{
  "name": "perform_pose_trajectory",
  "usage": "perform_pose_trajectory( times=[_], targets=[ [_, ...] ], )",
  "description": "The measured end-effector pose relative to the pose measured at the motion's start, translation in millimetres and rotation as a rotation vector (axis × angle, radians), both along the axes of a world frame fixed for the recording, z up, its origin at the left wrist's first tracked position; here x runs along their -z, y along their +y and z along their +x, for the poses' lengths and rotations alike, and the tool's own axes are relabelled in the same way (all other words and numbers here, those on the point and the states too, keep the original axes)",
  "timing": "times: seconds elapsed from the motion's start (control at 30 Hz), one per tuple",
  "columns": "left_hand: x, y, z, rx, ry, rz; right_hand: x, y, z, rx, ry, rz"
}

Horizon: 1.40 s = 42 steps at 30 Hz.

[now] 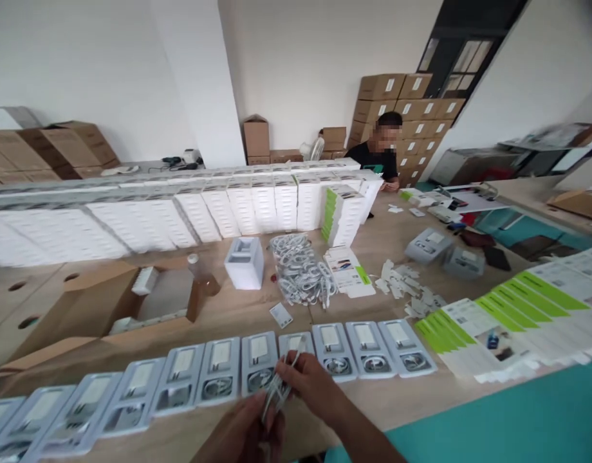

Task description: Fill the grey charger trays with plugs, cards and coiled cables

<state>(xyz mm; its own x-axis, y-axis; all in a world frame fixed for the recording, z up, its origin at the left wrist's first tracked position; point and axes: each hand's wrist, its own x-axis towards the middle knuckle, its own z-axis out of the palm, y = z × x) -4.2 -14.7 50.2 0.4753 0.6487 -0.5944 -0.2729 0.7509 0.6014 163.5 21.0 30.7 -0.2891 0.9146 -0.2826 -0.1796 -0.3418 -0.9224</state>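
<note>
A coiled white cable [275,390] is gripped between my two hands at the table's front edge. My left hand [250,421] closes round its lower end, and my right hand [308,379] pinches its upper part. Just beyond them runs a row of pale plastic trays [220,366], each with a white rectangular piece in its upper part. Some trays, such as the one on the right [408,347], have a coiled cable in the lower compartment. My hands partly cover one tray [296,343] in the middle of the row.
A heap of bundled cables [303,270] lies mid-table, beside stacked empty-looking trays [244,263]. An open carton [107,308] stands left, green-and-white printed sleeves [499,328] right. Behind is a long wall of white boxes [248,206]. Another person [373,161] sits at the far side.
</note>
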Motion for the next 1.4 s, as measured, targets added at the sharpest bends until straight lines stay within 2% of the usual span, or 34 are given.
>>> perform_pose_trajectory(
  times=[0.07, 0.13, 0.23, 0.33, 0.4, 0.5, 0.6, 0.7, 0.8, 0.9, 0.97, 1.07, 1.2, 1.4],
  targets=[
    [-6.8, 5.9, -28.1, -0.061, 0.046, -0.023, -2.6, 0.5, -23.0, 0.038, -0.088, 0.046],
    [-14.3, 14.0, -62.0, -0.105, 0.097, 0.009, -8.7, 4.3, -47.0, 0.149, -0.237, 0.131],
    [-19.9, 23.6, -113.0, -0.148, 0.157, 0.059, -25.7, 10.3, -81.8, 0.268, -0.59, 0.393],
    [-16.7, 24.7, -152.7, -0.144, 0.173, 0.075, -45.5, 8.7, -115.2, 0.118, -0.944, 0.767],
    [-11.0, 23.2, -172.9, -0.142, 0.178, 0.063, -53.7, 5.6, -136.8, 0.021, -1.161, 0.943],
    [1.8, 23.6, -194.8, -0.122, 0.155, 0.034, -54.0, 3.2, -162.4, 0.012, -1.437, 1.048],
    [14.0, 27.1, -201.5, -0.036, 0.049, 0.02, -48.9, 0.4, -173.4, -0.043, -1.601, 1.1],
    [14.5, 27.5, -195.3, -0.011, 0.023, 0.046, -54.5, -9.2, -174.4, -0.187, -1.696, 1.044],
    [7.7, 26.1, -185.4, -0.029, 0.046, 0.115, -71.4, -18.1, -171.4, -0.243, -1.676, 0.837],
    [4.8, 25.8, -174.6, -0.068, 0.005, 0.155, -84.0, -16.8, -165.8, -0.146, -1.443, 0.607],
    [3.8, 24.0, -166.8, -0.084, -0.012, 0.111, -84.9, -14.9, -162.8, -0.071, -1.238, 0.513],
    [2.9, 20.8, -155.2, -0.104, -0.039, 0.029, -74.7, -13.8, -159.5, 0.039, -1.015, 0.448],
    [7.7, 19.4, -143.9, -0.152, -0.067, 0.037, -53.2, -13.5, -153.2, 0.138, -0.852, 0.422],
    [14.9, 17.5, -134.1, -0.182, -0.05, -0.073, -36.0, -9.5, -149.6, 0.111, -0.701, 0.381]
  ],
)
